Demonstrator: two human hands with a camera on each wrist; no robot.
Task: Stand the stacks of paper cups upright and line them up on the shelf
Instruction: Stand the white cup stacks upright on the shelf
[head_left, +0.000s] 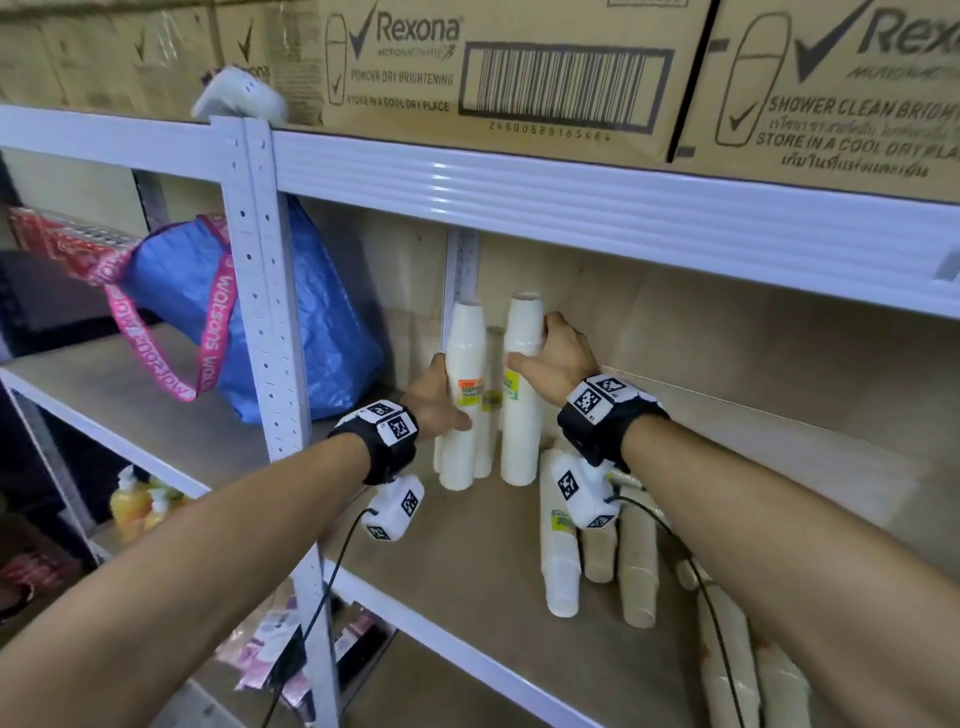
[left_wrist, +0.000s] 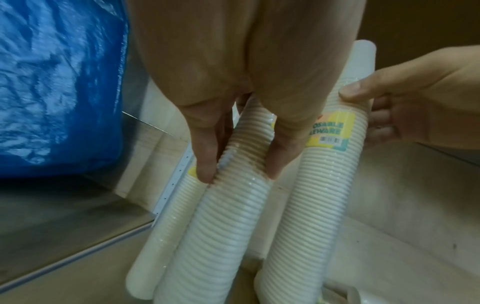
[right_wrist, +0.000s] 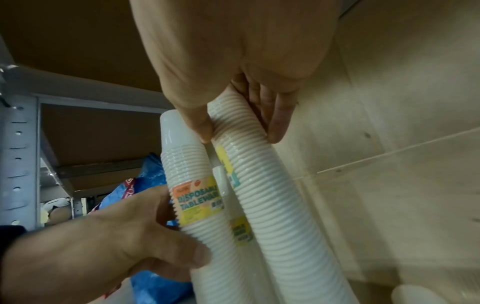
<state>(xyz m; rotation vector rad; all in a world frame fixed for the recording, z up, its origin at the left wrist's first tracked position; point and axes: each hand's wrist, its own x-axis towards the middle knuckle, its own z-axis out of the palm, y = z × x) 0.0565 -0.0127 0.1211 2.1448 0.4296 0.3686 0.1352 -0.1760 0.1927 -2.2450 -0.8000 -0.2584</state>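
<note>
Three plastic-wrapped stacks of white paper cups stand upright in the back left corner of the shelf (head_left: 467, 597). My left hand (head_left: 435, 400) grips the left stack (head_left: 460, 457), which bears an orange label (right_wrist: 193, 197); in the left wrist view its fingers (left_wrist: 205, 172) curl round that stack (left_wrist: 226, 226). My right hand (head_left: 543, 348) grips the right stack (head_left: 519, 441) near its top, thumb and fingers round it (right_wrist: 240, 133). A third stack (head_left: 492, 364) stands behind and between them. Several more stacks (head_left: 558, 551) lie flat on the shelf under my right wrist.
A blue Watsons bag (head_left: 311, 322) sits left of the white shelf post (head_left: 265, 312). The upper shelf beam (head_left: 571, 197) carries Rexona cardboard boxes (head_left: 493, 67). Beige lying stacks (head_left: 636, 566) reach toward the front right. Yellow bottles (head_left: 140, 509) stand on a lower shelf.
</note>
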